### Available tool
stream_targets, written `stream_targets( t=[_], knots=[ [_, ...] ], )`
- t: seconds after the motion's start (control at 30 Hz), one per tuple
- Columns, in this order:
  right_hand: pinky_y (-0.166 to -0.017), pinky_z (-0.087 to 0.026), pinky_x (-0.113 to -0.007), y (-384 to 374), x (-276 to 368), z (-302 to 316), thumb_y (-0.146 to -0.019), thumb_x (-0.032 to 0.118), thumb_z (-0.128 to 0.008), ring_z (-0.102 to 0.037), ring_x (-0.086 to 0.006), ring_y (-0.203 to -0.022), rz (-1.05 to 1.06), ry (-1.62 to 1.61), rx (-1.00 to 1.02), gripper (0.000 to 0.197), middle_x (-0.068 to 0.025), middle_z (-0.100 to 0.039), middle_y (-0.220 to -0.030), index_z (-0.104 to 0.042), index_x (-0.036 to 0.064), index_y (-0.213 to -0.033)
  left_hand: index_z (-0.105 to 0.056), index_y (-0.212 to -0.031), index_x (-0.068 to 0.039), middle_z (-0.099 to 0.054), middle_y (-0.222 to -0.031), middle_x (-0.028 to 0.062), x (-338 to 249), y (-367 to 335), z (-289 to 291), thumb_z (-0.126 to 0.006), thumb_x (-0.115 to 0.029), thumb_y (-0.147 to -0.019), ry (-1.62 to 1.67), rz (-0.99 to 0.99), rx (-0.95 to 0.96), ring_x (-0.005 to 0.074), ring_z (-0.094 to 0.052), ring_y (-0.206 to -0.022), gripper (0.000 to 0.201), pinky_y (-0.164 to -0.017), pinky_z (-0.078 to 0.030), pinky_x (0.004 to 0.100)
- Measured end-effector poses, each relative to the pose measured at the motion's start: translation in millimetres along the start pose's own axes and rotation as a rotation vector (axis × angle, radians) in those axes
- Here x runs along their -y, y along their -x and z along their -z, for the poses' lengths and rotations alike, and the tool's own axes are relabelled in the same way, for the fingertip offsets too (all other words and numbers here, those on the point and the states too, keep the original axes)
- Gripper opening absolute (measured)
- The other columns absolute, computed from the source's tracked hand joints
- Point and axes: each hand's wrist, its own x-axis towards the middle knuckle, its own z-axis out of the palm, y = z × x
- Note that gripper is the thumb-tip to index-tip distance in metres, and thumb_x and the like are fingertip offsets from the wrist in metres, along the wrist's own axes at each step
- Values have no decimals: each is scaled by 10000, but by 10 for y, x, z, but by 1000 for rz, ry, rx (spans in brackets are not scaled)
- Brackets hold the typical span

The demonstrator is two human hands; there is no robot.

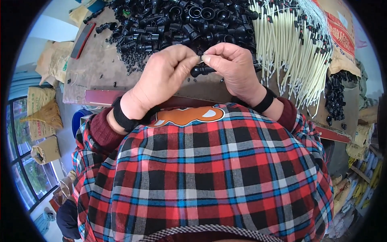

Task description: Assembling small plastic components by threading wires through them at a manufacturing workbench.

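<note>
Small piece (200, 59), mostly hidden by fingers (217, 62), blurred

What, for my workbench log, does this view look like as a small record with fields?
Left hand: pinched; anything held is too small to tell
Right hand: pinched, close beside the left
Nearest to hands: dark part, partly hidden
Ahead: heap of black parts
Left of heap: scattered small black pieces; red-and-black bar
Right of heap: pale, slender rods
Surface: brown table
</note>
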Motion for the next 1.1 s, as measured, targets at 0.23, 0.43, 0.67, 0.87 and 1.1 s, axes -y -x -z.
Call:
stream_targets(
  t=[0.23, 0.43, 0.67, 0.87, 1.1],
  knots=[
    [-609, -406, -169, 13, 17, 20, -824, 16, -641, -514, -26, -681, 42, 102, 59, 84, 15, -619, -777, -659, -1, -904, -593, -841, -30, -534, -670, 53, -130, -125, 157, -567, -240, -926, -220, -95, 174, 150, -529, -600, 228, -530, -414, 276],
    [-608, -386, -162, -4, 53, 65, -826, 19, -636, -499, -23, -673, 17, 30, 170, 91, 30, -594, -760, -659, 8, -914, -580, -789, -30, -499, -617, 49, -9, -173, 231, -584, -238, -904, 251, 118, 488, 115, -498, -575, 237, -511, -394, 270],
    [-601, -381, -158, 12, 261, 319, -885, 98, -603, -500, -27, -679, 24, 58, 137, 103, 25, -594, -782, -649, 8, -902, -549, -737, -10, -471, -602, 30, -10, -38, 353, -568, -205, -895, 99, 152, 228, 86, -457, -558, 252, -499, -372, 263],
    [-621, -433, -227, 8, 420, 430, -916, 176, -608, -542, -98, -664, 488, 835, -118, 162, 7, -605, -755, -624, 23, -866, -556, -743, -3, -472, -612, 9, -143, -21, 331, -570, -164, -890, -274, 6, 179, 81, -446, -564, 219, -506, -364, 260],
    [-558, -446, -303, -73, 508, 79, -892, 259, -627, -552, -152, -610, 378, 45, -65, 223, -32, -577, -713, -580, 42, -911, -567, -721, -2, -433, -546, -1, -62, -35, 283, -599, -175, -885, 147, 242, 272, 62, -421, -541, 240, -488, -357, 260]
  ],
)
